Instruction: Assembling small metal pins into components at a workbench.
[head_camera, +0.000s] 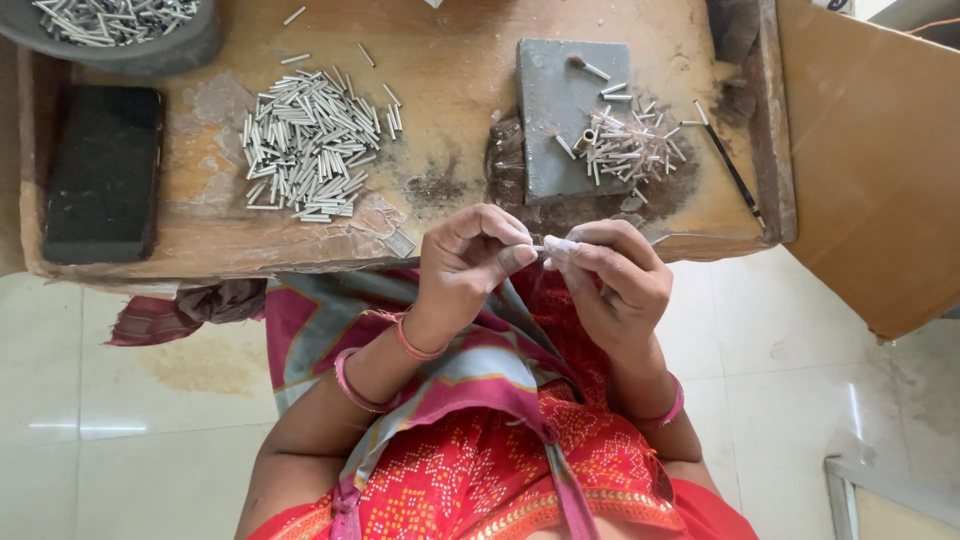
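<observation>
A small metal tube was pinched between the two hands, just off the near edge of the worktop and above the person's lap. Its long axis ran roughly from nine to three o'clock, bridging the fingertips. The left hand was clenched on it from the nine o'clock side, thumb against forefinger; the right hand was grasping its other end from three o'clock, fingertips pale with powder. Both hands were equally close, touching it, though the tube was mostly hidden by the fingers.

At twelve o'clock from the hands lay a grey stone slab carrying a scatter of small tubes, some with bristle tufts. At ten o'clock a larger heap of plain metal tubes lay spread on the wood. A thin dark brush lay at one o'clock near the raised edge. Farther off at nine to ten o'clock rested a black phone, and beyond it a grey bowl of more tubes.
</observation>
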